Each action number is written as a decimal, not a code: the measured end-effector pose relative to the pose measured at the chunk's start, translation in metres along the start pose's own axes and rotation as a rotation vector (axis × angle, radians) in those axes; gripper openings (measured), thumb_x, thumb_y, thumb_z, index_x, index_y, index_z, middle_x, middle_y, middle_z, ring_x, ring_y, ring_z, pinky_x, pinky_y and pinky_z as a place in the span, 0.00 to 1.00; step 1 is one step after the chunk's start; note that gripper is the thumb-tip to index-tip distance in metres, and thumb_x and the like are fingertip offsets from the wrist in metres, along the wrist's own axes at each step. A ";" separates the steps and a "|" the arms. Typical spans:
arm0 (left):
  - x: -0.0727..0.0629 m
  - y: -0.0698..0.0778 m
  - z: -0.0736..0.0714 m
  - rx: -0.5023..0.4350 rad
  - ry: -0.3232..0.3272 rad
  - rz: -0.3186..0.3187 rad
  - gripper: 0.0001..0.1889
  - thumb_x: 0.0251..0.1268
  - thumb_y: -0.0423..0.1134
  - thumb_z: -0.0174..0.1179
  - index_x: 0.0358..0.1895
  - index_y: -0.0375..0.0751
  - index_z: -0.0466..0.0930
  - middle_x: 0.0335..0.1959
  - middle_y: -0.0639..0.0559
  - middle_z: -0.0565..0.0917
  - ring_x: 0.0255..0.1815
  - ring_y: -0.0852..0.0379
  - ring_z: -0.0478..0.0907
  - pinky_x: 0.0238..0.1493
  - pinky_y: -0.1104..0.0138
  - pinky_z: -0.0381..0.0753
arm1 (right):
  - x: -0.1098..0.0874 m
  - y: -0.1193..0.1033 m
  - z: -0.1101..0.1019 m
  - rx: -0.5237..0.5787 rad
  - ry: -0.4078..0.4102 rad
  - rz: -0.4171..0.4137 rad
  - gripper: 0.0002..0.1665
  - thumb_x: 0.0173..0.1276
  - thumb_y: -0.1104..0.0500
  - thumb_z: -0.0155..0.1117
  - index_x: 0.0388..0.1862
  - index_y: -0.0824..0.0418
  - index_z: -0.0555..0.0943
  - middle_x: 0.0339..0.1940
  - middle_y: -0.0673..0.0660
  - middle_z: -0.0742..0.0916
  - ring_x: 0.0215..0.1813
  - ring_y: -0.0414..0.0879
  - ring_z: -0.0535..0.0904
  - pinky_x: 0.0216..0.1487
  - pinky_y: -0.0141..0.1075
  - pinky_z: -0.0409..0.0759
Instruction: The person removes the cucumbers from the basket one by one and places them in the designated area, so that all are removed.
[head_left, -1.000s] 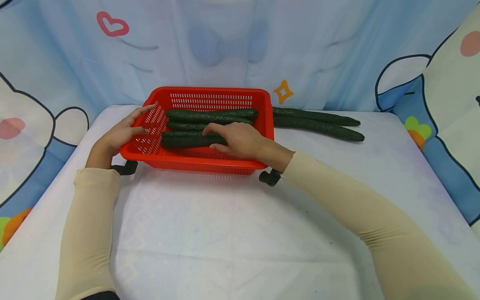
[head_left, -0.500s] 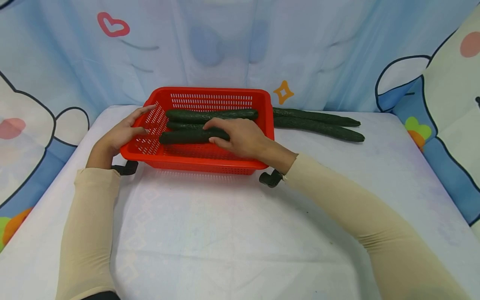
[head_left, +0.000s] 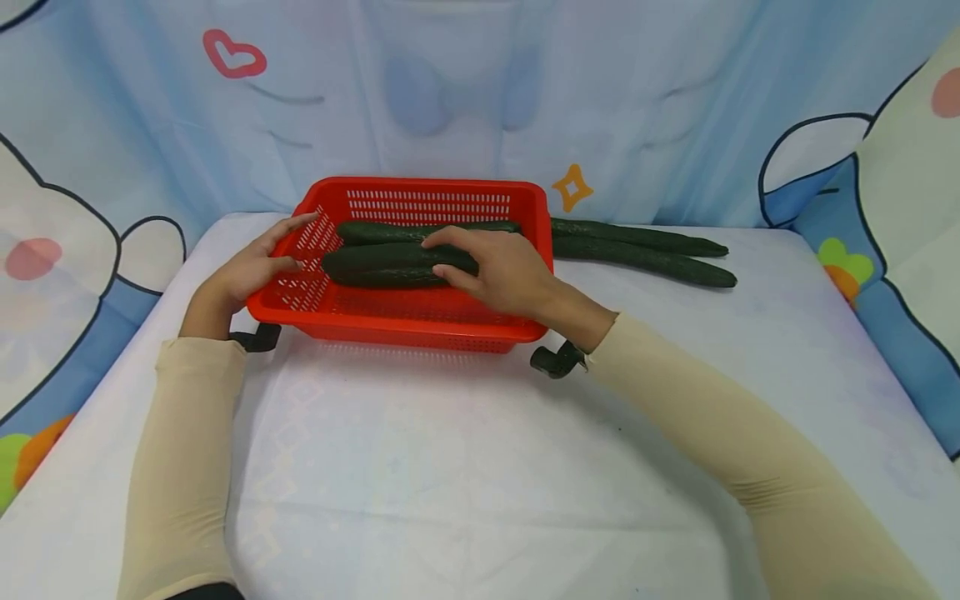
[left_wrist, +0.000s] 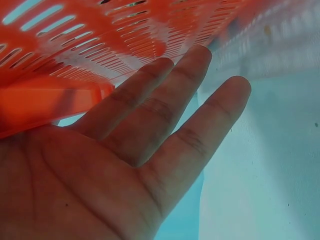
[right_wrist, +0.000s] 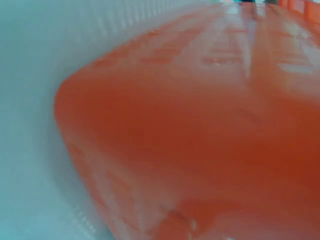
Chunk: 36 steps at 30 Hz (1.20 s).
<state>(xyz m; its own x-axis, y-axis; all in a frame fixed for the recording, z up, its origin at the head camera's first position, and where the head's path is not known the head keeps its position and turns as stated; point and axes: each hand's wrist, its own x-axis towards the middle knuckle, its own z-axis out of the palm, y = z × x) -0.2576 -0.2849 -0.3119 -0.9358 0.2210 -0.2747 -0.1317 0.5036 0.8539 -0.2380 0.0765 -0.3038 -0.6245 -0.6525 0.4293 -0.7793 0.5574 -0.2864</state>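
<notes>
A red plastic basket (head_left: pixel 405 329) with slotted walls stands on the white-covered table and holds several dark green cucumbers. At its left end my left hand (head_left: pixel 247 271) holds the rim, with thumb and index finger over the inside. Beneath the slotted wall, the other fingers (left_wrist: pixel 187 145) stretch out in the left wrist view. My right hand (head_left: pixel 513 271) reaches over the basket's right front and grips a cucumber (head_left: pixel 375 257) by its right part. Another cucumber (head_left: pixel 386 278) lies close along its front side, and a further cucumber (head_left: pixel 390 232) lies behind. The right wrist view shows only the basket's outer corner (right_wrist: pixel 165 115).
Two long cucumbers, a rear cucumber (head_left: pixel 637 237) and a front cucumber (head_left: pixel 652 261), lie on the table right of the basket. A patterned blue curtain (head_left: pixel 465 92) hangs directly behind. White cloth (head_left: pixel 450 467) covers the table in front.
My right hand has picked up the front cucumber and moved it back over the middle one, shifting slightly right. My left hand keeps its place at the basket's rim.
</notes>
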 end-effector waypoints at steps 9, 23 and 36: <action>0.000 -0.002 0.001 0.000 0.003 0.015 0.37 0.73 0.34 0.45 0.78 0.71 0.45 0.73 0.40 0.57 0.48 0.53 0.78 0.43 0.65 0.87 | -0.020 0.005 -0.016 0.023 0.068 0.004 0.23 0.70 0.49 0.64 0.62 0.48 0.77 0.44 0.50 0.89 0.13 0.41 0.57 0.19 0.34 0.58; 0.000 -0.002 -0.001 -0.001 -0.004 0.027 0.37 0.74 0.34 0.45 0.78 0.72 0.46 0.73 0.41 0.57 0.48 0.54 0.79 0.44 0.65 0.87 | -0.074 0.011 -0.046 -0.001 0.152 0.059 0.25 0.65 0.54 0.70 0.61 0.50 0.79 0.48 0.51 0.88 0.14 0.38 0.52 0.19 0.33 0.59; 0.004 -0.004 -0.002 -0.021 -0.007 -0.001 0.37 0.74 0.35 0.46 0.77 0.74 0.45 0.74 0.40 0.56 0.44 0.57 0.81 0.44 0.64 0.87 | -0.111 0.028 -0.065 -0.025 0.222 0.108 0.26 0.61 0.61 0.72 0.59 0.50 0.80 0.23 0.47 0.75 0.18 0.36 0.57 0.21 0.30 0.57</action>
<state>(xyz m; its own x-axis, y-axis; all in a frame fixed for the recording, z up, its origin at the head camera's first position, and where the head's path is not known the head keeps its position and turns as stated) -0.2612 -0.2881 -0.3153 -0.9333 0.2267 -0.2786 -0.1394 0.4863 0.8626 -0.1870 0.1978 -0.3040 -0.6752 -0.4611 0.5758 -0.7052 0.6324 -0.3205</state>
